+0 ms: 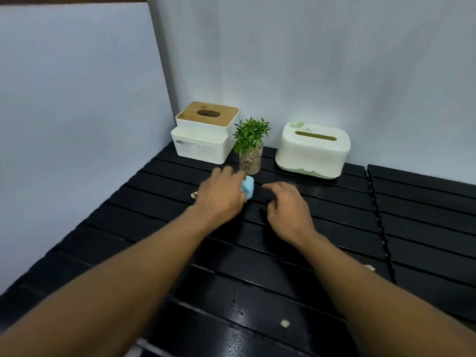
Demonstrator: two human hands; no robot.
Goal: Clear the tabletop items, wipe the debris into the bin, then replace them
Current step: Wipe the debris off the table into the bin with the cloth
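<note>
My left hand (pixel 220 195) is closed around a small light-blue cloth (pixel 248 188) on the black slatted tabletop (pixel 322 220), just in front of a small green plant in a clear jar of pebbles (pixel 250 153). My right hand (pixel 288 207) hovers beside it with curled fingers and nothing in it. A white tissue box with a wooden lid (pixel 204 132) stands at the back left. A rounded white and green tissue box (pixel 313 150) stands at the back right. Bits of pale debris lie left of my left hand (pixel 194 194), near the front (pixel 284 323) and at the right (pixel 369 267).
White walls close off the back and the left side. A second black slatted panel (pixel 425 215) adjoins the table on the right, with a seam between them. No bin is in view.
</note>
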